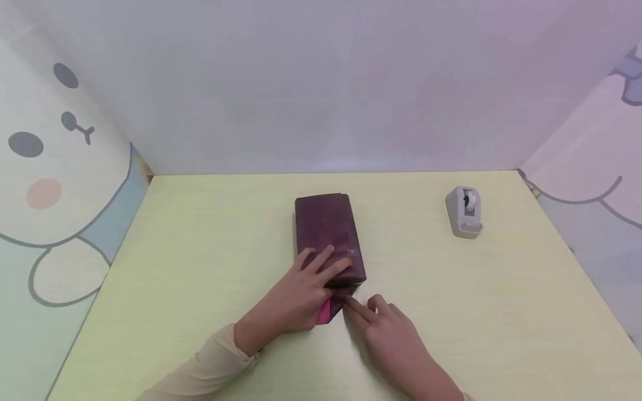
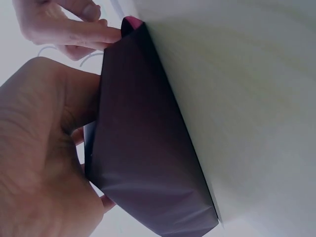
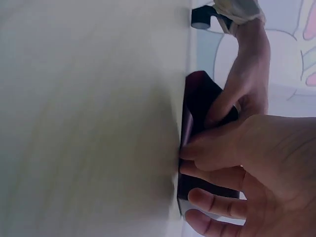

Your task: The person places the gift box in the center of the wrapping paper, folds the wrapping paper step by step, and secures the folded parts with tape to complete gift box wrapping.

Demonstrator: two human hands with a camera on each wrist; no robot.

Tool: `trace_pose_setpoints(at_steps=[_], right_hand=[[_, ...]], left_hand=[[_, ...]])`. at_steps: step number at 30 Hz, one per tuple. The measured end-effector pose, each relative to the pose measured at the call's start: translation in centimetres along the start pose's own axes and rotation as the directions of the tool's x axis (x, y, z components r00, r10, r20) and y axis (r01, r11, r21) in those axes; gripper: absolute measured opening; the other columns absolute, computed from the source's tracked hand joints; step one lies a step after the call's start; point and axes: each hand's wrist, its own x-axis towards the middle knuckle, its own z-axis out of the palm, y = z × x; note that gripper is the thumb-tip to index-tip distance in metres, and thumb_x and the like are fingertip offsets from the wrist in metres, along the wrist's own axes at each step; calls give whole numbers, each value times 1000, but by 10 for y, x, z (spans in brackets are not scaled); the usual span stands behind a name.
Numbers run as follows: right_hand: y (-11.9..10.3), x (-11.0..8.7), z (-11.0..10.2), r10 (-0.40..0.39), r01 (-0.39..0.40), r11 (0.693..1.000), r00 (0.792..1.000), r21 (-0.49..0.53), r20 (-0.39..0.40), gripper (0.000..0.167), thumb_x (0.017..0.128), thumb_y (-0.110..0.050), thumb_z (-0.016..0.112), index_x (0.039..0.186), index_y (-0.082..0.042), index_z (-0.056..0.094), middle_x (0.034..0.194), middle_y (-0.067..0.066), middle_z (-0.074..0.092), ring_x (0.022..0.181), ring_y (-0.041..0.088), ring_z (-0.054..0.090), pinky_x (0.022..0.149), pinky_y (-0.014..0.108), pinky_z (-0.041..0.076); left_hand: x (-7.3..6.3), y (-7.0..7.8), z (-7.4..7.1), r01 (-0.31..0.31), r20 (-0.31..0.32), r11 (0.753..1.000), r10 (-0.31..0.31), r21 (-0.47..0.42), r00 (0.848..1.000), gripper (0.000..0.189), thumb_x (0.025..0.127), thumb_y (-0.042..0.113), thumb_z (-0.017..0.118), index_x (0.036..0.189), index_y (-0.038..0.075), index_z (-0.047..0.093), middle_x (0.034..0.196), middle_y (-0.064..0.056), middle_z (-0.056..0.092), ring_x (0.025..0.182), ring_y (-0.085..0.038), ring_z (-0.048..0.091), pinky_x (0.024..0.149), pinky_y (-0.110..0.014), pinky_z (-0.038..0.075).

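Observation:
A box-shaped parcel in dark purple wrapping paper (image 1: 326,223) lies mid-table. At its near end a folded paper flap sticks out, showing its bright pink inner side (image 1: 323,313). My left hand (image 1: 306,295) rests on the parcel's near top, fingers spread, with the thumb at the flap's base. The right hand (image 1: 386,334) touches the flap's right slanted edge with extended fingertips. In the left wrist view the parcel's purple side (image 2: 138,133) fills the middle. In the right wrist view, the right hand's thumb and forefinger (image 3: 212,148) lie close together against the dark flap (image 3: 200,98).
A grey tape dispenser (image 1: 463,211) with a roll stands at the table's back right. The pale yellow table (image 1: 210,223) meets a plain wall at the back; cartoon-patterned panels (image 1: 45,167) flank both sides. A dark cylindrical device (image 3: 201,19) sits by the left wrist.

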Motion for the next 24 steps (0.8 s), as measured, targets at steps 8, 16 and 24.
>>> trace_pose_setpoints(at_steps=[8,16,24], right_hand=[[13,1,-1,128,-129,992,991,18,32,61,70,4,78,128,-15,74,113,-8,78,87,14,54,61,25,49],[10,2,0,169,-167,985,983,-35,66,62,73,2,80,129,-23,75,101,-9,75,75,13,40,53,21,34],[8,5,-2,134,-128,990,986,-66,98,59,75,5,76,128,-21,76,123,-11,75,75,13,38,52,21,35]], left_hand=[[-1,1,0,7,18,1000,-7,4,1000,12,91,26,71,86,25,81,164,1,42,155,-38,37,119,-61,35],[-1,1,-2,11,17,1000,-11,15,1000,13,92,27,71,86,23,82,163,1,43,155,-38,36,119,-60,35],[-1,-2,-3,-21,7,1000,21,10,1000,33,92,27,70,120,41,77,161,-4,43,152,-42,38,116,-63,36]])
